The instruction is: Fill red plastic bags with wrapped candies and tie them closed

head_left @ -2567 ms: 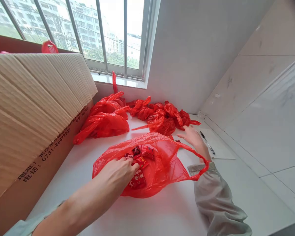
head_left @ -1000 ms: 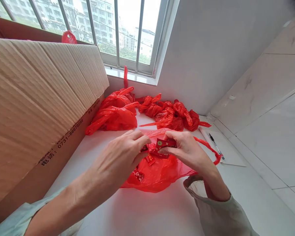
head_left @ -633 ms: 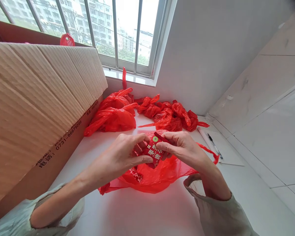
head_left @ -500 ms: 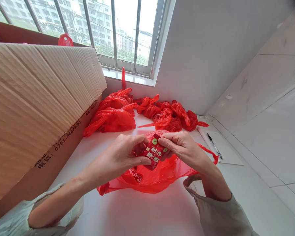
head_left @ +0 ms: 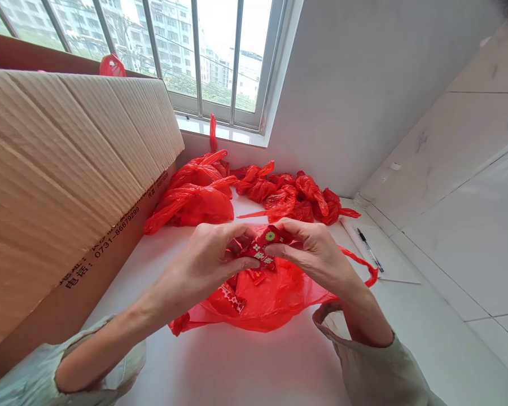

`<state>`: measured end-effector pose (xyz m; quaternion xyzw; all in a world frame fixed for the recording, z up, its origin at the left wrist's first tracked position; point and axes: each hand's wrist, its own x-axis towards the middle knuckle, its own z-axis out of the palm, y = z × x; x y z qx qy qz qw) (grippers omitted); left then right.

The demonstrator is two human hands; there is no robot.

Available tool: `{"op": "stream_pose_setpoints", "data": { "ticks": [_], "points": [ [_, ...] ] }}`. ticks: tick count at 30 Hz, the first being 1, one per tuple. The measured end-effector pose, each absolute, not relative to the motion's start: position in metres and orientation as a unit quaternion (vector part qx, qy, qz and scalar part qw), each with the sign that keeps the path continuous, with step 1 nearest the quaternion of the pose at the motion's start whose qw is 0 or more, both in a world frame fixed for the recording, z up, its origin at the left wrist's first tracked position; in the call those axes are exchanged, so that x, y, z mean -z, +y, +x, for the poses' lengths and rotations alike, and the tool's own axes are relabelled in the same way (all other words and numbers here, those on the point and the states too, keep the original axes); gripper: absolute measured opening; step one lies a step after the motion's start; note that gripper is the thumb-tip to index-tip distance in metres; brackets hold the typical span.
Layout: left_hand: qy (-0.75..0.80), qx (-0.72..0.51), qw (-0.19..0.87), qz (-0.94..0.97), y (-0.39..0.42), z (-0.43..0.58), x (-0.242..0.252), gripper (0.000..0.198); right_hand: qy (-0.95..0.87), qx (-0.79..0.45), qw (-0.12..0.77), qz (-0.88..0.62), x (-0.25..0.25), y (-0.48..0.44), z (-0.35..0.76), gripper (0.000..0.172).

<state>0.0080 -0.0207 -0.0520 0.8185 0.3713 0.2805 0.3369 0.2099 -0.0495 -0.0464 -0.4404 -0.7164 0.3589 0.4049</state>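
Note:
Both hands pinch a small dark red packet (head_left: 260, 248) with white characters and a green flower print. My left hand (head_left: 215, 251) is closed on its left side, thumb along the lower edge. From the right, my right hand (head_left: 309, 248) grips it with the thumb across the front; part of the print is covered. Beneath them an open red plastic bag (head_left: 266, 313) lies spread on the white table (head_left: 237, 366). Inside the bag are a red-and-white patterned wrapped piece (head_left: 232, 299) and another small red packet (head_left: 257, 276).
A large cardboard box (head_left: 76, 152) stands along the left. Several knotted red plastic bags (head_left: 279, 194) lie at the back by the wall, with fuller ones (head_left: 195, 197) near the box. At the right, a black pen (head_left: 369, 250) rests beside a white sheet (head_left: 400, 270). A barred window is behind.
The packet has tipped, so less of its lettering shows. My right thumb has moved lower across its front, and a small red packet in the bag below has come into view.

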Motion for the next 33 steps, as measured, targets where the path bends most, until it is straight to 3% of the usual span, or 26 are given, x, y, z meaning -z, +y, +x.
{"op": "stream_pose_setpoints", "data": {
  "ticks": [4,7,10,19,24,30,33],
  "points": [
    [0.419,-0.332,0.161,0.83,-0.019,0.002,0.048,0.009,-0.691,-0.251,0.481,-0.478,0.042,-0.051,0.215,0.009],
    [0.426,-0.347,0.045,0.834,-0.019,-0.004,0.044,0.013,-0.715,-0.215,0.433,-0.504,0.038,-0.054,0.222,0.009],
    [0.392,-0.338,-0.002,0.856,-0.021,-0.007,0.041,0.017,-0.752,-0.198,0.354,-0.52,0.036,-0.058,0.225,0.009],
    [0.347,-0.171,0.067,0.92,-0.022,-0.034,0.065,0.021,-0.763,-0.103,0.278,-0.575,0.036,-0.061,0.233,0.013],
    [0.37,-0.157,0.065,0.913,-0.025,-0.041,0.086,0.043,-0.762,-0.054,0.242,-0.598,0.034,-0.064,0.231,0.012],
    [0.388,-0.123,0.041,0.912,-0.013,-0.026,0.088,0.055,-0.841,-0.092,0.087,-0.525,0.065,-0.06,0.205,0.023],
    [0.378,-0.111,0.034,0.919,-0.02,-0.028,0.087,0.063,-0.843,-0.111,0.077,-0.521,0.083,-0.045,0.199,0.025]
  ]
}}
